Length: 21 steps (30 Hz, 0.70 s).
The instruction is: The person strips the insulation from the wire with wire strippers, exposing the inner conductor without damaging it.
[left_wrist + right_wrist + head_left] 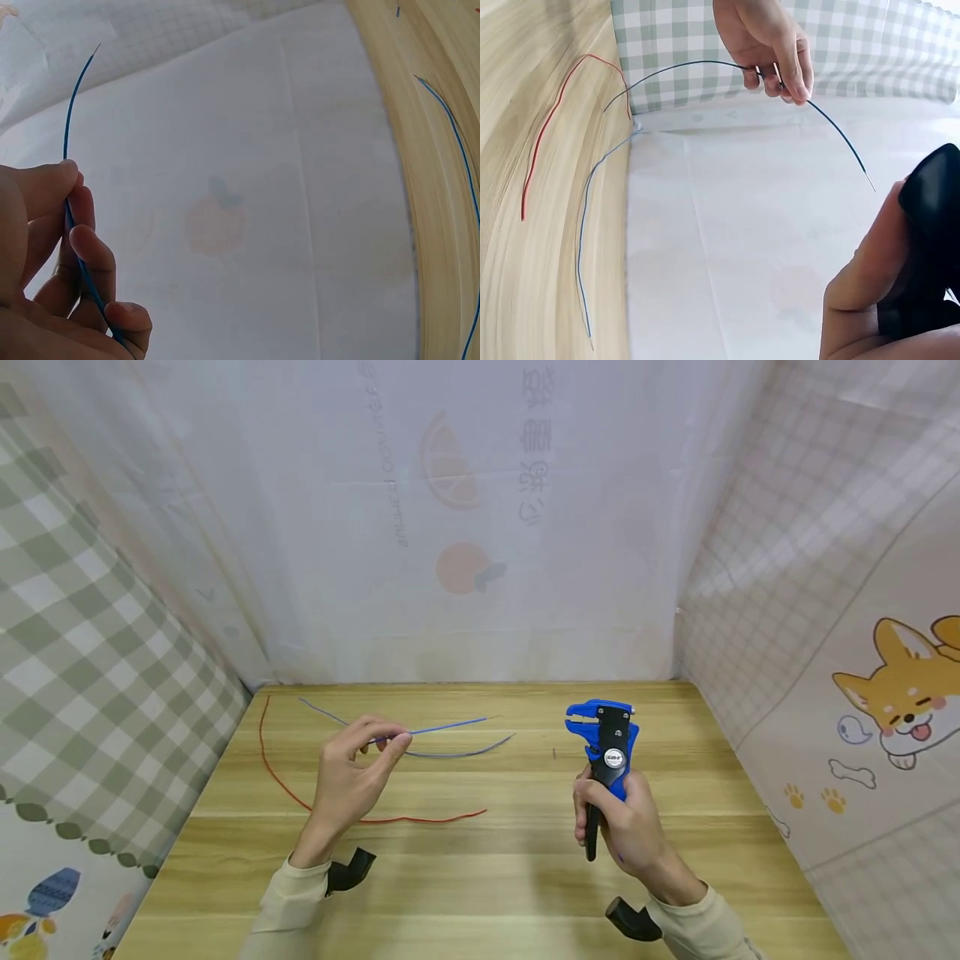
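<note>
The wire stripper (pixel 615 732) is gripped in your right hand (pixel 633 827), while above the table (pixel 525 885) your left hand (pixel 356 781) pinches a blue wire (pixel 450 726), whose thin bare tip (pixel 870 181) could bend if it knocks the stripper.

Faint "SUMMER" lettering (pixel 402 518) and Chinese characters (pixel 536 437) on white backdrop (pixel 592 602), label (pixel 614 758) on wire stripper (pixel 615 725), print too small to read

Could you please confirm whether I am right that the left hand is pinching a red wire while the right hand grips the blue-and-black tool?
Not quite: the left hand is pinching a blue wire, as the head view shows; the red wire lies on the table. The right hand does grip the blue-and-black tool.
</note>
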Motion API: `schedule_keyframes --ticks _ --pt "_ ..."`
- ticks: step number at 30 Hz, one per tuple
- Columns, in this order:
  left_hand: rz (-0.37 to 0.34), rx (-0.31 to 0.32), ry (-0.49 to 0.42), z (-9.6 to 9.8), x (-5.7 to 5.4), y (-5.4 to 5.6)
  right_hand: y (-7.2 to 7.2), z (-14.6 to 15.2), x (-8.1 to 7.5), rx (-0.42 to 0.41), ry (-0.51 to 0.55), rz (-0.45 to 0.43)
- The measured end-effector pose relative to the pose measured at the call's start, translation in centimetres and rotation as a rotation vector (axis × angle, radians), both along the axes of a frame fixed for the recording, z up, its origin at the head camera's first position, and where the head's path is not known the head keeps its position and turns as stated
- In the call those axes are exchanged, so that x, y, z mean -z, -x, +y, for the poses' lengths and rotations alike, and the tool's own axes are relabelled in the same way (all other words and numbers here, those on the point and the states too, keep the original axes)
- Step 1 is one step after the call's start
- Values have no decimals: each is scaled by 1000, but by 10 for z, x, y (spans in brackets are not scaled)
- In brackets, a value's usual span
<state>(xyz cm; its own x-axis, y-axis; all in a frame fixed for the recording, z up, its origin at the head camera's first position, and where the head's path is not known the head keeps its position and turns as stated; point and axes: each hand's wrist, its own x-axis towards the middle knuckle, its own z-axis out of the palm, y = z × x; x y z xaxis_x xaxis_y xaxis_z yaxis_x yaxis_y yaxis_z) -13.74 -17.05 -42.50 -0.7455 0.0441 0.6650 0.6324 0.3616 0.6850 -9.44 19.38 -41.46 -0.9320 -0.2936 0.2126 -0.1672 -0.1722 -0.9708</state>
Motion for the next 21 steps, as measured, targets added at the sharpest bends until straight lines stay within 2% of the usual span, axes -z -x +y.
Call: schedule_keyframes --ticks 12,18,21 --pt "23 -4 53 11 10 1 0 11 0 44 28 -10" --pt "-2 42 91 20 24 3 0 13 0 33 32 -16" --pt "-48 52 125 24 34 4 0 13 0 31 35 -23"
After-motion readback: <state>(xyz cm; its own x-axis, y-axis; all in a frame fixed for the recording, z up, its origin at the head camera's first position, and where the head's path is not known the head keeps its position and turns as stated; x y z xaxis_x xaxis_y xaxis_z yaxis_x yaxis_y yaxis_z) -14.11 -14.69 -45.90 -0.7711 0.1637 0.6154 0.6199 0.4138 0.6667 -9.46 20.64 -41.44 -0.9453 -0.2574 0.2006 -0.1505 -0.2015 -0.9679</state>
